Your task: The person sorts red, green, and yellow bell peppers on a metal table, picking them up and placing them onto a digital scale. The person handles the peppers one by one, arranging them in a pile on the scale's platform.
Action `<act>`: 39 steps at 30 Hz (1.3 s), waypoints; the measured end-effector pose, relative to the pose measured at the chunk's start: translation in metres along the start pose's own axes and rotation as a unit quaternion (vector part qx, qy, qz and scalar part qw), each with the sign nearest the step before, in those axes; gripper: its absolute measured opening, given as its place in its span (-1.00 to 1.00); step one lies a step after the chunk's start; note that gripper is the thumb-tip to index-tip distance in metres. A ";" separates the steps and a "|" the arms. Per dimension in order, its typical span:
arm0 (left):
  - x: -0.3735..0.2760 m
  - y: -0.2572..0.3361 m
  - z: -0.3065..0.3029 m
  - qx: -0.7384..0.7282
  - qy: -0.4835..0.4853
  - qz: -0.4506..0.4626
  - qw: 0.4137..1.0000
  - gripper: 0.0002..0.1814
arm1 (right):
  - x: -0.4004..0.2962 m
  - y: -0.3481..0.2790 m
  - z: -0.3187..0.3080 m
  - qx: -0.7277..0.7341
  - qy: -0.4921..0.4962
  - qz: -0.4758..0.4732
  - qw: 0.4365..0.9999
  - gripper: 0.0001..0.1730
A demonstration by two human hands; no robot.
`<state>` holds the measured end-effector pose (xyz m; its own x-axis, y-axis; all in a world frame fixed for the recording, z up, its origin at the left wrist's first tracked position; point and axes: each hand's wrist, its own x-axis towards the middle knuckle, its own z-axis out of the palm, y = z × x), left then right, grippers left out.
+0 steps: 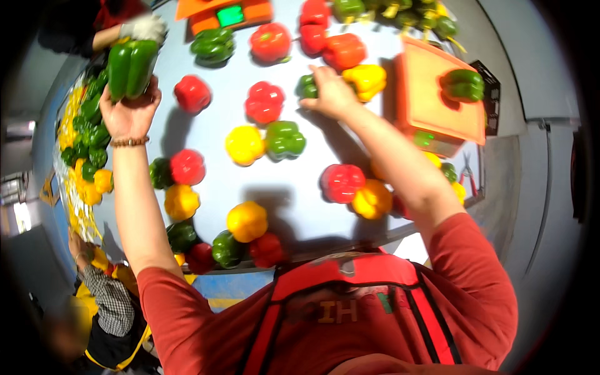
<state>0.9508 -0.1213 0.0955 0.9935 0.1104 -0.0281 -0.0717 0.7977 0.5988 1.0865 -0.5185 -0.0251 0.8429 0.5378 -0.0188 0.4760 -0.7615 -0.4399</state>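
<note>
My left hand (130, 112), palm up at the upper left, grips a large green bell pepper (132, 69) from below, raised over the table's left side. On the other side, my right hand (330, 91) has its thumb and fingers around a small visible part of another green bell pepper (307, 87); the palm hides the rest. A yellow bell pepper (366, 82) lies against the far side of that hand, and an orange-red one (344, 50) sits just beyond. Between my arms are a red bell pepper (265, 102), a yellow one (244, 145) and a green one (285, 140).
An orange scale (440, 93) at the right bears a green pepper (463, 85); another orange scale (229, 14) stands at the far edge. Red-handled pruning shears (468, 174) lie at right. Co-workers' gloved hand (144, 29) and checked sleeve (115, 302) are at left, near piled peppers (89, 136).
</note>
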 end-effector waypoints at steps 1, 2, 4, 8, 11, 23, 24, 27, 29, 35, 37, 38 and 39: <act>-0.003 -0.015 0.028 -0.002 0.026 0.002 1.000 -0.32 | -0.010 0.000 -0.003 -0.011 0.027 0.002 1.000 -0.05; -0.008 -0.029 0.048 0.010 0.019 0.002 1.000 -0.23 | -0.021 -0.004 -0.010 0.031 0.087 -0.044 0.995 -0.06; -0.008 -0.061 0.080 0.050 0.012 0.003 0.999 -0.24 | -0.057 -0.005 -0.040 0.119 0.175 -0.135 0.968 -0.09; -0.014 -0.136 0.156 0.226 0.001 0.009 0.974 -0.29 | -0.130 0.040 -0.137 0.125 0.389 -0.203 0.890 -0.22; -0.004 -0.206 0.235 0.481 0.001 0.038 0.876 -0.14 | -0.147 0.126 -0.195 0.126 0.490 -0.039 0.862 -0.08; 0.087 -0.433 0.321 0.799 -0.086 0.205 0.559 -0.12 | -0.149 0.264 -0.248 0.195 0.189 0.099 0.957 0.02; 0.090 -0.442 0.316 0.799 -0.088 0.201 0.560 -0.10 | -0.159 0.278 -0.241 0.208 0.187 0.095 0.955 0.04; 0.099 -0.457 0.314 0.776 -0.113 0.202 0.587 0.02 | -0.179 0.302 -0.239 0.158 0.174 0.080 0.969 0.11; 0.100 -0.459 0.315 0.759 -0.120 0.189 0.612 0.06 | -0.174 0.295 -0.253 0.144 0.153 0.074 0.975 0.13; 0.096 -0.455 0.307 0.764 -0.119 0.167 0.612 0.15 | -0.154 0.256 -0.274 0.064 -0.069 0.020 0.995 0.11; 0.088 -0.442 0.305 0.747 -0.097 0.174 0.634 0.12 | -0.159 0.247 -0.280 -0.039 -0.101 -0.031 0.994 0.09; 0.079 -0.434 0.297 0.715 -0.068 0.148 0.680 0.04 | -0.165 0.251 -0.277 -0.052 -0.087 -0.042 0.994 0.08; 0.071 -0.420 0.292 0.679 -0.037 0.130 0.721 -0.04 | -0.167 0.254 -0.279 -0.057 -0.081 -0.065 0.993 0.07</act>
<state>1.0775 -0.6216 0.0756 0.9677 0.0797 0.2392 -0.1533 -0.5674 0.8090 1.1363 -0.9029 0.1165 0.7253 0.6785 -0.1165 0.6113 -0.7126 -0.3443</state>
